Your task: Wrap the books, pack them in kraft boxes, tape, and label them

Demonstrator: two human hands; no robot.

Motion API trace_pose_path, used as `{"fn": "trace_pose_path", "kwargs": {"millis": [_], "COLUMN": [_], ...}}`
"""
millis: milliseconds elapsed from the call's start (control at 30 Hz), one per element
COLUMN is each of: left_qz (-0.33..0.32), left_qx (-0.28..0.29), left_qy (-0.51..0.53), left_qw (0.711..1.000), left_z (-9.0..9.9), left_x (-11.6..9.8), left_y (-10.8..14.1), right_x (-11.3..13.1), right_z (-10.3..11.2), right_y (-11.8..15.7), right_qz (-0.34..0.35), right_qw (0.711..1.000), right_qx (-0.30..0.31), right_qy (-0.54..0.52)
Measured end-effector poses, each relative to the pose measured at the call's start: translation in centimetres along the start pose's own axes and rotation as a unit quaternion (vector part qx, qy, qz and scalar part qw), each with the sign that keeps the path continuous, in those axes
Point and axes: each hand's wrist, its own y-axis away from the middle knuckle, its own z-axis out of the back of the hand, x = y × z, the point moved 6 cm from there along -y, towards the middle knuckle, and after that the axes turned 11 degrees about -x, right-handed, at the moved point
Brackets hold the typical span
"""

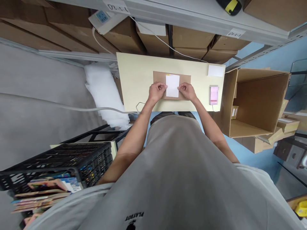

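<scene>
A white rectangular sheet (pixel 172 85) with a small yellow mark at its top left lies over a flat brown cardboard piece (pixel 184 78) on the pale yellow table (pixel 136 83). My left hand (pixel 157 90) pinches the sheet's left edge, fingers closed. At the opposite edge, my right hand (pixel 187 91) has its thumb and fingertips pressed together on the sheet. The cardboard shows above the sheet and on both sides, partly hidden by my hands.
A pink-screened phone (pixel 214 95) and white paper (pixel 215 70) lie at the table's right. Beside it stands a large open carton (pixel 254 95). White wrap (pixel 103 92) and a black crate (pixel 96 163) are on the left. Boxes (pixel 189 36) line the shelf behind.
</scene>
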Motion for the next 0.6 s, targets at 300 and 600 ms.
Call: {"fn": "trace_pose_path", "kwargs": {"millis": [300, 600], "left_qz": [-0.037, -0.049], "left_qx": [-0.012, -0.024], "left_qy": [-0.044, -0.052], "left_qw": [0.998, 0.997], "left_z": [-0.3, -0.3], "left_x": [0.6, 0.4], "left_y": [-0.1, 0.3], "right_x": [-0.7, -1.1], "right_z": [-0.3, -0.5], "right_y": [0.1, 0.2], "right_qz": [0.041, 0.054], "right_qw": [0.999, 0.997], "right_qx": [-0.015, -0.026], "right_qy": [0.032, 0.048]}}
